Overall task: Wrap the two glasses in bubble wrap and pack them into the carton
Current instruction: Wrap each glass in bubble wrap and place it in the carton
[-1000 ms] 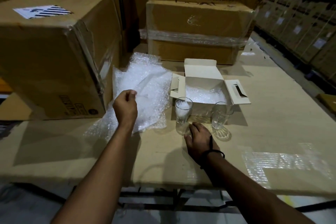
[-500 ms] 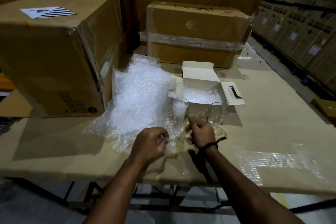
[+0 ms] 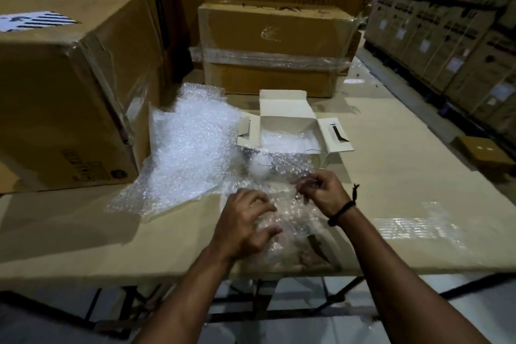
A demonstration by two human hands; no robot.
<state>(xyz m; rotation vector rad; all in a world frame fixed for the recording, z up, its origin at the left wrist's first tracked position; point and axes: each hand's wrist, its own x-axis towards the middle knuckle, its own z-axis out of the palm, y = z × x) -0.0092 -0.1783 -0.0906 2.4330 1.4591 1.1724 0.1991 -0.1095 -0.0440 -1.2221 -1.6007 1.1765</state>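
Note:
A clear bubble wrap sheet lies across the table's front edge, its far end raised in front of the two glasses. My right hand pinches the sheet's upper edge. My left hand sits on the sheet with its fingers curled into it. Both glasses are mostly veiled: the left glass shows dimly through the wrap, and the right glass shows its rim by the sheet's edge. Behind them the small white carton stands open, with some bubble wrap inside.
A heap of bubble wrap lies left of the carton, against a big brown box. Another taped box stands behind the carton. A clear tape patch shines on the table at right. Stacked boxes line the right wall.
A sheet was pulled from the heap toward the front edge. Both hands now work on it, and its raised end covers the glasses that stood bare before.

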